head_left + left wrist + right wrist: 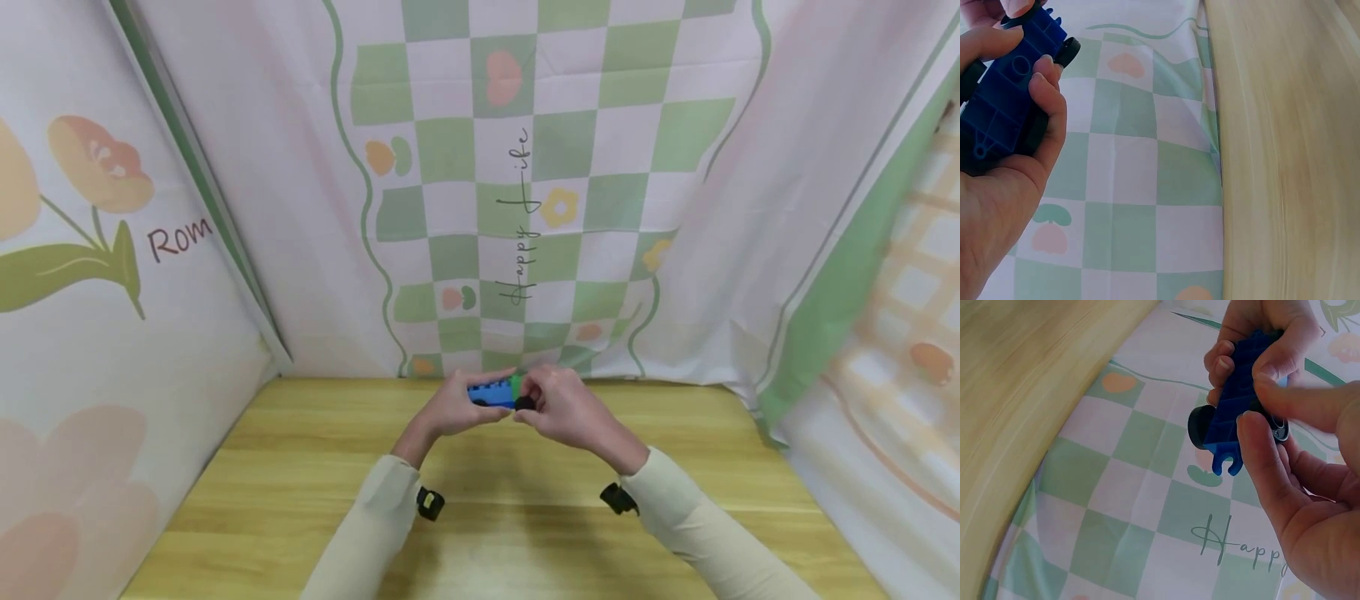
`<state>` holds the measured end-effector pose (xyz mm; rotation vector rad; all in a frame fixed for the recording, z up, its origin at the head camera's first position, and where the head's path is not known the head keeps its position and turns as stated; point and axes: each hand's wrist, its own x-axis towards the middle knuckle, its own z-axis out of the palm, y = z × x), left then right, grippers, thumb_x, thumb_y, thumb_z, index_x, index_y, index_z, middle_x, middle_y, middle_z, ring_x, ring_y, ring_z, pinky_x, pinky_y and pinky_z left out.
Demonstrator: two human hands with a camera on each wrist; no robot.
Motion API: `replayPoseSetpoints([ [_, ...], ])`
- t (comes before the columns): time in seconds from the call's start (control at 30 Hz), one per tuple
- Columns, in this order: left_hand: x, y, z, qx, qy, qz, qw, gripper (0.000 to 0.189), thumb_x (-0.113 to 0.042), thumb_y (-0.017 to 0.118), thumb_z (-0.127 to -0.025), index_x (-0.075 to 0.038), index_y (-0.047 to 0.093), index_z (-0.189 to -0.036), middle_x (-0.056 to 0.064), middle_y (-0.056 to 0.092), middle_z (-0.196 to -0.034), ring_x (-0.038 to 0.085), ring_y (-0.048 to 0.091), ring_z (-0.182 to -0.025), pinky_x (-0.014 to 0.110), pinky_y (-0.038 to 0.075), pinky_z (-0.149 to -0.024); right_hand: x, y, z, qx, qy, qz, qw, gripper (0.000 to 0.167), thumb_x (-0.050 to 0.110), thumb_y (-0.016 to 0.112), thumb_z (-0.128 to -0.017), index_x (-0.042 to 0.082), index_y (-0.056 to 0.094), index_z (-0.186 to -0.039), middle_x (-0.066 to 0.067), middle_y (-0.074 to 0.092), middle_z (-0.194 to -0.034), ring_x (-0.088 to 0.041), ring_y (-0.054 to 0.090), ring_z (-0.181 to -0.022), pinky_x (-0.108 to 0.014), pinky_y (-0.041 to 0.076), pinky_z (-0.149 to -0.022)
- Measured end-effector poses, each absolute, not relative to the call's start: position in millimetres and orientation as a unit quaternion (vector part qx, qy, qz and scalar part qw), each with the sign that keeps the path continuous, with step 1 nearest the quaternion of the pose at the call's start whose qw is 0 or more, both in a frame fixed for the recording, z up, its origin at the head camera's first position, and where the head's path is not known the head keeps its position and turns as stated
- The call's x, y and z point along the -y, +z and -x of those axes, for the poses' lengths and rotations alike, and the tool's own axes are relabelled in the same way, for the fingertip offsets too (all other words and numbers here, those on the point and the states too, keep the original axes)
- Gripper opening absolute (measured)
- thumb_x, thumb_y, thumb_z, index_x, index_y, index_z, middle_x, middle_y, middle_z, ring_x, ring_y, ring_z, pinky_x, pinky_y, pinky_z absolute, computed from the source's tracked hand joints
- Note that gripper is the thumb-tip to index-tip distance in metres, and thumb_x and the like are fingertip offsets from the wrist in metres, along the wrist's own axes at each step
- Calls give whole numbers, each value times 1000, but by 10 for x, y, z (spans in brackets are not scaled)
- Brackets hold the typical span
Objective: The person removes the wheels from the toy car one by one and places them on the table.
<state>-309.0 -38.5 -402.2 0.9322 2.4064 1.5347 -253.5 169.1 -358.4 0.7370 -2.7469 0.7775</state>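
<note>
Above the table [300,467], the left hand [448,406] grips a toy car [492,395] (blue); the right hand [567,407] pinches its wheel [525,403].

Head cam looks fwd & down; wrist cams [431,503], closer, share blue toy [999,95].

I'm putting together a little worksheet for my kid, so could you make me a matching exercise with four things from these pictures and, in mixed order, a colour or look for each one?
Things:
1. Toy vehicle's underside
2. Toy vehicle's wheels
3. Table
4. Hanging cloth behind the table

Colours and looks:
A. Yellowish, wood-grained
B. Green and white checks with the words "Happy Life"
C. Blue
D. Black

Right pairs: 1-C, 2-D, 3-A, 4-B
</note>
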Motion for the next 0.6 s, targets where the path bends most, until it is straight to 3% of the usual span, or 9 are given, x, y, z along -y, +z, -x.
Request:
replayPoseSetpoints([
  [0.13, 386, -4017, 3086, -805, 506, -302, 71, 60, -22, 81, -86, -22, 60, -142, 14, 67, -127, 19, 63, -93, 30, 57, -72, -1692, -3582, 2547, 928, 254, -250, 104, 25, 15, 88, -79, 6, 67, -89, -4, 62, -84, -9, 57, -69, -20, 52, -58],
  [0.4, 371, -3997, 3100, -798, 514, -306, 76, 61, -21, 81, -87, -16, 59, -143, 16, 68, -126, 21, 64, -92, 30, 57, -72, -1660, -3596, 2534, 930, 250, -239, 122, 25, 14, 87, -81, 7, 64, -85, -4, 56, -80, -15, 49, -69, -26, 45, -57],
  [0.6, 363, -4012, 3107, -794, 521, -306, 76, 60, -21, 82, -86, -18, 60, -142, 15, 69, -126, 21, 64, -93, 30, 57, -73, -1644, -3606, 2531, 933, 248, -227, 126, 25, 13, 87, -81, 7, 63, -84, -4, 56, -79, -15, 49, -69, -27, 44, -59],
])
